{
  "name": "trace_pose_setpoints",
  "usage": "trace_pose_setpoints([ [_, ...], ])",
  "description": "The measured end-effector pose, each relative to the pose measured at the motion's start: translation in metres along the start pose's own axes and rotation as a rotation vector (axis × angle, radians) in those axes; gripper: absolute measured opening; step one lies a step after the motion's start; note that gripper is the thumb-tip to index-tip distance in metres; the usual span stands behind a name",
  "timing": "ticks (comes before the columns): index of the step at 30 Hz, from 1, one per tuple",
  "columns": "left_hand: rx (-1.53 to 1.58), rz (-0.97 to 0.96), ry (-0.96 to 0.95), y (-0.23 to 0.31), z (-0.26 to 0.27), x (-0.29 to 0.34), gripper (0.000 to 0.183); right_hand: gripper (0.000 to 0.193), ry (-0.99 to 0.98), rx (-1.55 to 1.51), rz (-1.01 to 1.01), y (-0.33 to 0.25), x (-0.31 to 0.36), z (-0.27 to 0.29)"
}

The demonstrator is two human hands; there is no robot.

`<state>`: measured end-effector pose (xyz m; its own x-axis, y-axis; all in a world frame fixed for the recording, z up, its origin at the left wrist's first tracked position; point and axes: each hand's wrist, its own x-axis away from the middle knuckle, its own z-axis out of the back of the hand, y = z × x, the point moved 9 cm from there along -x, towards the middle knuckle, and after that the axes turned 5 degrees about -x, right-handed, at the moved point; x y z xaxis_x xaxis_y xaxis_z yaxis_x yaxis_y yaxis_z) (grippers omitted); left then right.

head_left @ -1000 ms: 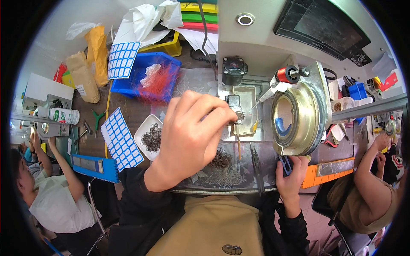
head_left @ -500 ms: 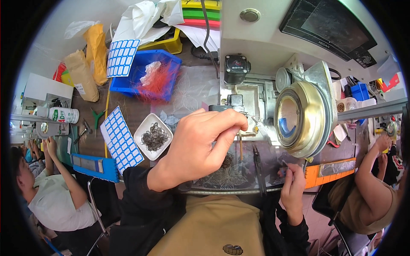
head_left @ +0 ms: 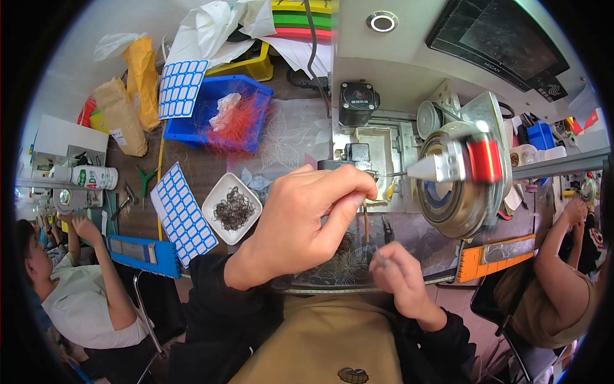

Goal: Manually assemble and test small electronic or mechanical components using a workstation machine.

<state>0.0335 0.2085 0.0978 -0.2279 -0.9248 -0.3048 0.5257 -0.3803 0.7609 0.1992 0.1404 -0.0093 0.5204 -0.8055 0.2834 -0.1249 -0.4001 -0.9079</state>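
My left hand (head_left: 307,217) is closed in a pinch beside the machine's black clamp block (head_left: 357,152). What it pinches is hidden by the fingers. A thin brownish stick (head_left: 366,225) shows just under its fingertips. My right hand (head_left: 401,275), blurred, hangs over the bench's front edge with its fingers curled; whether they hold anything is unclear. Just beyond it show the dark tips of tweezers (head_left: 387,228). At the right, the machine's round brass-coloured head (head_left: 451,205) has a blurred, red-banded metal nozzle (head_left: 451,165) before it, its pointed end toward my left fingertips.
A white dish (head_left: 222,235) of dark wire loops stands left of my left hand, by a blue-bordered label sheet (head_left: 185,217). Behind are a blue bin (head_left: 182,131) with red strands and a screen (head_left: 499,48). Co-workers sit at both sides.
My right hand has moved left and inward, toward the tweezers. The red-banded nozzle has come into view before the round head, and the round button's ring is lit. My left hand keeps its pinch.
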Motion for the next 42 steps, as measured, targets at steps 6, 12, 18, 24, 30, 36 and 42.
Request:
trace_pose_setpoints([
  [6, -0.017, 0.001, 0.002, 0.000, 0.001, 0.000, 0.012, 0.050, -0.106, -0.309, 0.076, -0.021, -0.040, -0.021],
  [12, -0.006, -0.053, 0.032, 0.003, 0.002, -0.002, 0.011, 0.053, -0.162, -0.540, 0.122, -0.028, -0.058, -0.026],
  [18, -0.001, -0.049, 0.026, 0.004, 0.002, -0.004, 0.012, 0.054, -0.174, -0.624, 0.113, -0.024, -0.067, -0.025],
  [24, -0.006, -0.052, 0.025, 0.004, 0.003, -0.004, 0.012, 0.051, -0.219, -0.742, 0.122, -0.018, -0.071, -0.026],
  [30, 0.003, -0.051, 0.030, 0.003, 0.002, -0.003, 0.012, 0.044, -0.226, -0.777, 0.080, -0.017, -0.075, -0.028],
  [36, 0.004, -0.085, 0.023, 0.007, 0.003, -0.002, 0.012, 0.042, -0.216, -0.700, 0.095, -0.019, -0.074, -0.026],
  [42, 0.208, 0.196, 0.137, -0.020, 0.019, 0.007, 0.018, 0.042, -0.300, -0.519, 0.032, -0.014, -0.059, -0.032],
])
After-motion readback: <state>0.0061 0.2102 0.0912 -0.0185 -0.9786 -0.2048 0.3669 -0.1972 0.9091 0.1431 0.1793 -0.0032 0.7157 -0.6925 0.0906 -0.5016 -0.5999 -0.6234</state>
